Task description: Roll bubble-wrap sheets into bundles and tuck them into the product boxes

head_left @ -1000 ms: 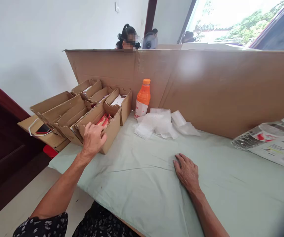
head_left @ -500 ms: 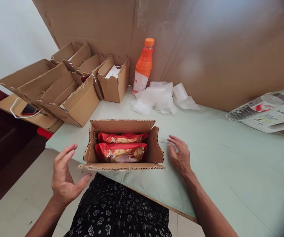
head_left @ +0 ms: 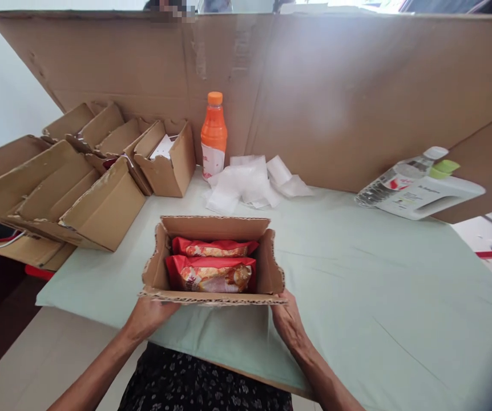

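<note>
While its top is standing open, a brown box (head_left: 216, 227) is sitting between the left hand (head_left: 154, 315) and the right hand (head_left: 287, 321)

Inside the box, the near red pack (head_left: 212, 276) is showing a food picture, and the far red pack (head_left: 216, 248) is lying just behind it. The box is sitting just ahead of both hands, close to the near side of the table. The left hand is touching it by the near left corner, and the right hand is touching it by the near right corner. The box is hiding most of the fingers, so I cannot tell if they are pinching it or only resting on it.

Past the box, white sheets (head_left: 244, 182) are lying in a loose heap on the green cloth (head_left: 335, 274). An orange bottle (head_left: 214, 130) is standing up just beside them, near a big cardboard wall (head_left: 335, 120). Over to the left, more brown boxes (head_left: 107, 211) are standing close together, and white paper (head_left: 163, 147) is showing in one of them. Far to the right, a clear bottle (head_left: 395, 180) is resting beside a white jug (head_left: 434, 198) with a green cap (head_left: 444, 168).
</note>
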Available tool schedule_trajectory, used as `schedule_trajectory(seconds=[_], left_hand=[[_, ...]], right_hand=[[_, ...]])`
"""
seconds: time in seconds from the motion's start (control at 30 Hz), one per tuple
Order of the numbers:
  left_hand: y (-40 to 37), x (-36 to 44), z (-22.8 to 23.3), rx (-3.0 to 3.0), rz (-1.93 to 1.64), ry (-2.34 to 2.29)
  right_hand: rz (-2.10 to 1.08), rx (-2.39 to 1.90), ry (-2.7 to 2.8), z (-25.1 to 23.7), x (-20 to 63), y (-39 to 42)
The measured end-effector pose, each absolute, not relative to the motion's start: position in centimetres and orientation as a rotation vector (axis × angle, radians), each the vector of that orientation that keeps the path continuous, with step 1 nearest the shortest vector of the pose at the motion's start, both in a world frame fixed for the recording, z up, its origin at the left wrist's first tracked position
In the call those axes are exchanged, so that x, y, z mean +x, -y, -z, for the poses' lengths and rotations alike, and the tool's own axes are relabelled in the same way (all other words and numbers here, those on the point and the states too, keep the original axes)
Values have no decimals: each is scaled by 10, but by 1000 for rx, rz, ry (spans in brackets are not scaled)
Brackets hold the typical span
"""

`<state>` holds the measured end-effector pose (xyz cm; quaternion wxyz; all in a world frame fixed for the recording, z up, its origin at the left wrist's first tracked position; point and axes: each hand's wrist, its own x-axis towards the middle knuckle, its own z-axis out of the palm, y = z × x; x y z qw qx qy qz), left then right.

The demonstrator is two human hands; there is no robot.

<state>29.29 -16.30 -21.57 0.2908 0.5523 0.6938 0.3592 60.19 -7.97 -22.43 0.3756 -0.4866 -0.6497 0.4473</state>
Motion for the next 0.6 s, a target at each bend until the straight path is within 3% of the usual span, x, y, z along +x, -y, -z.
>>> schedule_trajectory(seconds=[0.27,0.43,0.6], left_hand=[[45,346,223,1565,-1197,-1559],[47,354,248,1464,-1138,-1733],[56,352,261,1512,-1122,-1732]], right_hand=[[-982,-1431,1438,232,653,32],[-1113,-1324,1477,216,676,-1],[-1060,-1280,1511,171,680,-80]])
